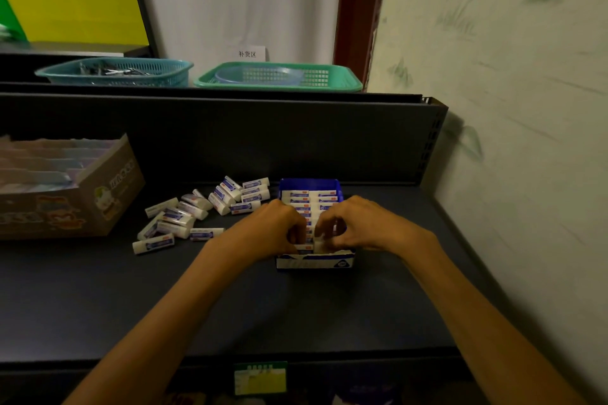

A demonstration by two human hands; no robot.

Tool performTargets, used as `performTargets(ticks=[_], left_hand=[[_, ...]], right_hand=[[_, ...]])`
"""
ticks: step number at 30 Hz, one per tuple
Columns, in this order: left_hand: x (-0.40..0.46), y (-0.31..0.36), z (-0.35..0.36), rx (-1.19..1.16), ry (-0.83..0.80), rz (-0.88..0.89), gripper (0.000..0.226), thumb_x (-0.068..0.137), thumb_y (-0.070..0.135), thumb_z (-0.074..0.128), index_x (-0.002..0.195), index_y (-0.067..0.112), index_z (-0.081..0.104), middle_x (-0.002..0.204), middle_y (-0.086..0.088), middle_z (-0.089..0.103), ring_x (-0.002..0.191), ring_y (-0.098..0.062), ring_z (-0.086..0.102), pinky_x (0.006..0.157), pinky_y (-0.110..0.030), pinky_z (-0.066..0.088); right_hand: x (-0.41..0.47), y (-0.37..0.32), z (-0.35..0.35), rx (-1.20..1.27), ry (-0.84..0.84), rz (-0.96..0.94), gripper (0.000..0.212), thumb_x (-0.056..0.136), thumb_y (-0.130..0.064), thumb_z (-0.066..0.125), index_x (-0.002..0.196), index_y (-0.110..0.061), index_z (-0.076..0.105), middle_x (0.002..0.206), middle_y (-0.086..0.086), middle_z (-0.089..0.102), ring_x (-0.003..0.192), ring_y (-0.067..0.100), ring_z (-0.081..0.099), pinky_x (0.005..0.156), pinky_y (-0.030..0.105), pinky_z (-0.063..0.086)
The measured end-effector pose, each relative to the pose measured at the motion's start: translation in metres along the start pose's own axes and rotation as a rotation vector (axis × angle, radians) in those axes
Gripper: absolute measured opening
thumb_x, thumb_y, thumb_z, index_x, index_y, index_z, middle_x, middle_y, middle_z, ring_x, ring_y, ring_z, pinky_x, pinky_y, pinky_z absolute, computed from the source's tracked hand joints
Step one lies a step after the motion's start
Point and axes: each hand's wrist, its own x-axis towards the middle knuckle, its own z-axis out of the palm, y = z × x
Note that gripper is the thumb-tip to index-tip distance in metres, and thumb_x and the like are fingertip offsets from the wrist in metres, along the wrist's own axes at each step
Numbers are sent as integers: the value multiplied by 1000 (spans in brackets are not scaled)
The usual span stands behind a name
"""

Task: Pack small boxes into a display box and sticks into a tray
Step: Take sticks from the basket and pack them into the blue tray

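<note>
Both my left hand (278,228) and right hand (353,223) are curled over the near end of the blue display box (314,260), fingertips pinching small boxes (304,207) into the rows, so I'd seat each one flat and snug before grabbing from the loose pile (197,214) on the left.

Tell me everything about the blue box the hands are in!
The blue display box looks like thin cardboard, blue with a white and blue printed front. It sits open-topped on the dark shelf, right of the loose small boxes. Two rows of small boxes stand inside. The left hand and right hand reach into its near end.
</note>
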Motion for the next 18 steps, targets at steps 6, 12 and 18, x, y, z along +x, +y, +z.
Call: performTargets(ticks=[6,12,18], left_hand=[[-3,2,-2,-2,-7,-2,23,86,24,65,108,20,62,110,4,62,97,-4,57,85,-20,47],[-3,0,-2,9,-3,-16,27,84,25,67,110,21,62,111,5,62,98,-3,56,84,-18,44],[-2,2,-4,-3,-27,-33,27,84,23,67,111,20,62,114,4,61,102,-6,56,88,-22,46]], right_hand=[[1,1,3,20,-4,-15,22,88,-28,65,109,-28,65,122,-7,55,103,3,47,81,22,44],[6,-1,3,0,-38,-8,21,87,-27,65,108,-27,66,126,-6,54,112,10,50,92,31,48],[3,4,2,36,-25,-25,22,86,-27,66,108,-29,66,124,-9,53,109,8,49,85,25,49]])
